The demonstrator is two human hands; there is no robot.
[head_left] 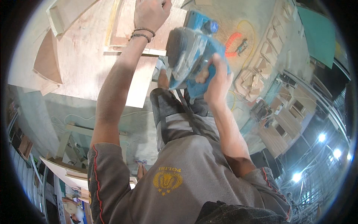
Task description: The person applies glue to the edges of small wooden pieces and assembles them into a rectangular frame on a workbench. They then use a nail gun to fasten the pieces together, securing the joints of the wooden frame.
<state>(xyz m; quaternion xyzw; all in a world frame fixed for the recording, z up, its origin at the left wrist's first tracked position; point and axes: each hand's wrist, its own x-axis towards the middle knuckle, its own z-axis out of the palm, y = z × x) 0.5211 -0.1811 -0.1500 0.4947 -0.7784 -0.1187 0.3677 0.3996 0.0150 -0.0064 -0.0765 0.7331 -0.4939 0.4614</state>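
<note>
Blue plastic and grey metal, filmed with pale dust, were shown on the power tool, which was held tilted just beside the right edge of the wooden board. Its handle was clamped by the right hand, with the fingers wrapped around it; whether the power tool was in contact with the wooden board could not be told. The left hand was placed on the far side, above the wooden board, its fingers curled and partly cut off by the upper edge of the view; whether anything was gripped there could not be told. Dark bracelets were worn at the left wrist. Farther left, a curved wooden panel was set on a plywood sheet. To the right, a red coiled hose was laid on the floor. Farther right, wooden pieces were arranged in a row, with a green panel placed beyond them. On the near side, a grey shirt was worn.
</note>
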